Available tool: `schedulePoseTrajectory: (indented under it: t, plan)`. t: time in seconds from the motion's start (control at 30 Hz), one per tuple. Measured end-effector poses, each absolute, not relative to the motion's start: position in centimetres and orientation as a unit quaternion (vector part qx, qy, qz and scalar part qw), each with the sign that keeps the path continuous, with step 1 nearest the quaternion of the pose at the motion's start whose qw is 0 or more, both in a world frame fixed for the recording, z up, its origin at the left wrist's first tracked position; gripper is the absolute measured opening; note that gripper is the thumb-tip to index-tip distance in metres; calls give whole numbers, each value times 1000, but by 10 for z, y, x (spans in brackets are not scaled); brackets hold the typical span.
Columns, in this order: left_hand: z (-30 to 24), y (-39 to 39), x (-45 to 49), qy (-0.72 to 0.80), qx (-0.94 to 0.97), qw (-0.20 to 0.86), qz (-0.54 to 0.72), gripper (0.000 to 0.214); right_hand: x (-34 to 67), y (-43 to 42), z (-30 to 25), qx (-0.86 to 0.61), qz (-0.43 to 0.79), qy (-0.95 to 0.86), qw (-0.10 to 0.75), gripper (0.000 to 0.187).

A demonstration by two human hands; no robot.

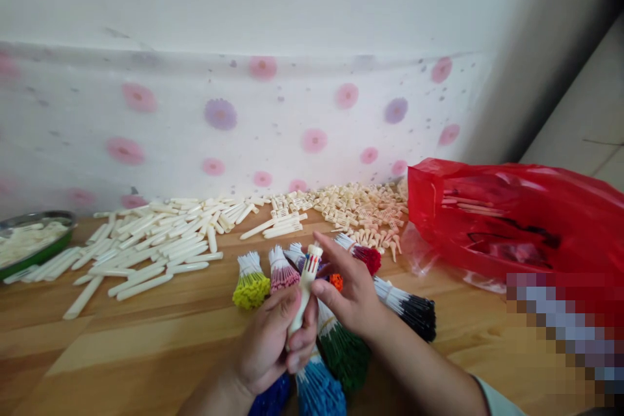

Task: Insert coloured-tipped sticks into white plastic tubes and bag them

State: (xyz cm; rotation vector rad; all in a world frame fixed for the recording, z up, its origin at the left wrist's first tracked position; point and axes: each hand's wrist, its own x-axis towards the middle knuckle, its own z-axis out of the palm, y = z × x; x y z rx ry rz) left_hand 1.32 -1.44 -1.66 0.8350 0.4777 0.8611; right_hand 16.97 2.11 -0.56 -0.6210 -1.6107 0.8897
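Observation:
My left hand (273, 341) is closed around a cream pen barrel (303, 292), held upright with coloured refill tips showing at its top end. My right hand (349, 292) is beside it, thumb near the barrel and index finger stretched over the top; I cannot tell whether it holds anything. Below and around both hands lie bundles of coloured pen refills: yellow (250, 284), pink (283, 271), red (366, 255), black (408, 306), green (344, 348) and blue (318, 387).
A spread of cream pen barrels (156, 244) covers the wooden table at the left. Small cream pen parts (358, 208) are heaped at the back. A red plastic bag (517, 224) lies at the right. A green-rimmed metal dish (34, 238) stands at far left.

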Motion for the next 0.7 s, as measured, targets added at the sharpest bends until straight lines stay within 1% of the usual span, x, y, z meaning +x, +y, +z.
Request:
schedulePoseTrajectory:
  t: [0.03,0.07,0.17,0.23,0.27,0.33,0.4,0.47,0.53,0.6,0.7]
  plan:
    - [-16,-14,13,228,384,800,401,38,169,22,-6,-269,360,-694,563,62]
    - [-16,-14,12,240,382,798,400,38,168,22,-7,-265,375,-684,567,62]
    - [-15,-12,9,289,389,784,388,42,156,21,-6,-205,533,-579,582,64]
    - [-16,-10,8,312,397,771,388,44,146,19,-4,-166,624,-539,541,69]
    - [-16,-10,8,320,403,762,393,44,143,17,-2,-164,645,-541,513,68]
    - [-17,-8,8,332,439,736,394,43,143,14,1,-188,646,-560,484,57]
    - [-17,-7,8,345,513,701,356,43,157,12,2,-266,588,-568,510,51]
    - [-14,-5,7,370,576,657,315,42,192,13,5,-390,480,-557,554,53]
    - [-10,-3,4,409,592,617,319,40,248,20,9,-476,400,-533,574,53]
    - [-8,0,0,438,568,592,368,39,317,32,16,-555,339,-518,556,44]
    - [-11,6,-5,444,526,593,418,39,413,55,25,-675,253,-494,486,27]
